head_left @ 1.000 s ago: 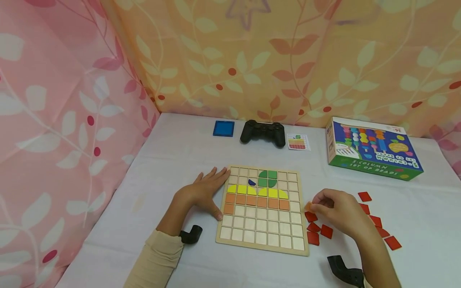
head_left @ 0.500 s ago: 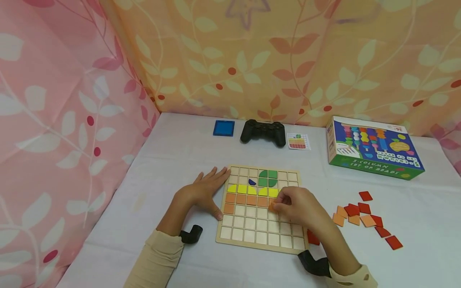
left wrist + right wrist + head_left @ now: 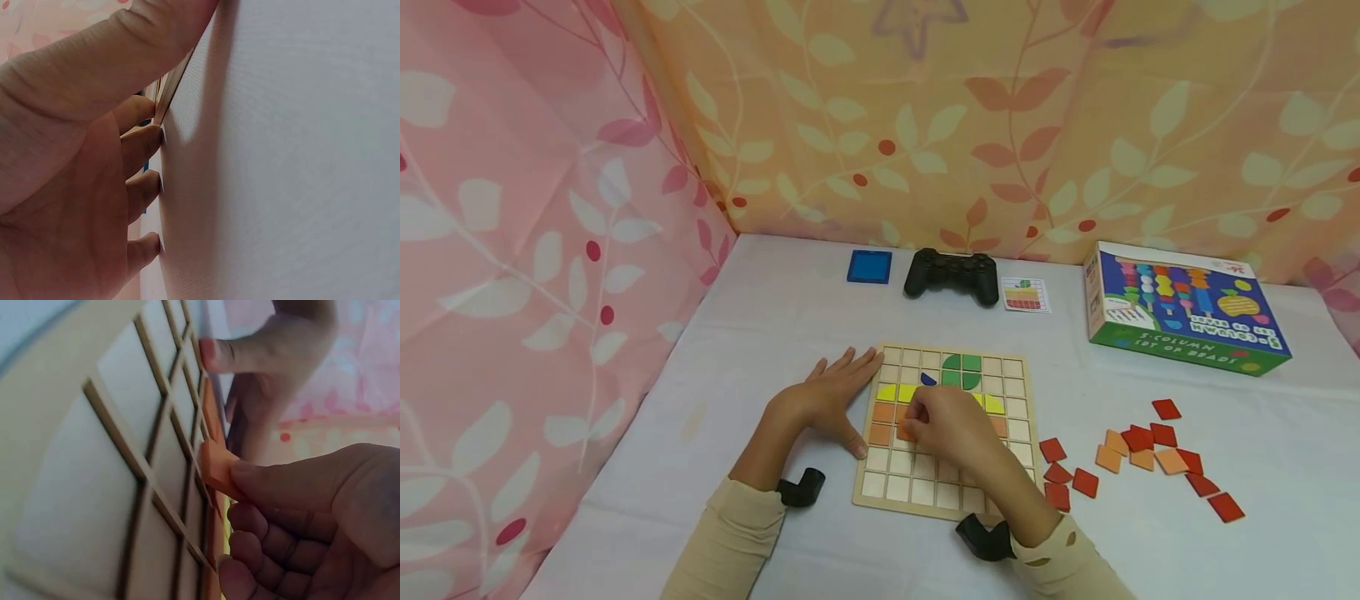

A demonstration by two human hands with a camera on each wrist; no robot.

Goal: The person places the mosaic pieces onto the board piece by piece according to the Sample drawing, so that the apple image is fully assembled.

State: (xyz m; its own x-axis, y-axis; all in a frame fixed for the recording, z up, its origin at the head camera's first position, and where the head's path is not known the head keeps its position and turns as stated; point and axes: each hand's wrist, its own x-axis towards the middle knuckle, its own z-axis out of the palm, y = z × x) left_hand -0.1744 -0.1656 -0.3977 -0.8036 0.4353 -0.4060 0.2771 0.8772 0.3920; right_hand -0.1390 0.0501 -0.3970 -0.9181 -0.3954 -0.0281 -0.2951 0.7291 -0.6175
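Note:
A wooden grid board (image 3: 925, 503) lies on the white cloth, its upper rows partly filled with green, blue, yellow and orange pieces. My right hand (image 3: 951, 425) is over the board and pinches an orange square tile (image 3: 219, 464) between thumb and fingers. In the right wrist view the tile is tilted at the grid, beside another orange tile; whether it touches the slot I cannot tell. Fingers spread, my left hand (image 3: 823, 408) rests at the board's left edge, its thumb touching the frame. The left wrist view shows those fingertips on the cloth and board edge.
Right of the board lie several red tiles (image 3: 1086, 482) and loose orange tiles (image 3: 1171, 461). Along the back are a blue square (image 3: 869, 266), a black game controller (image 3: 951, 277), a pattern card (image 3: 1025, 295) and a bead-set box (image 3: 1187, 308).
My right hand came from the tiles at the right, crossed the board leftward with the orange tile, and is now at the row below the full orange row. My left hand stays put.

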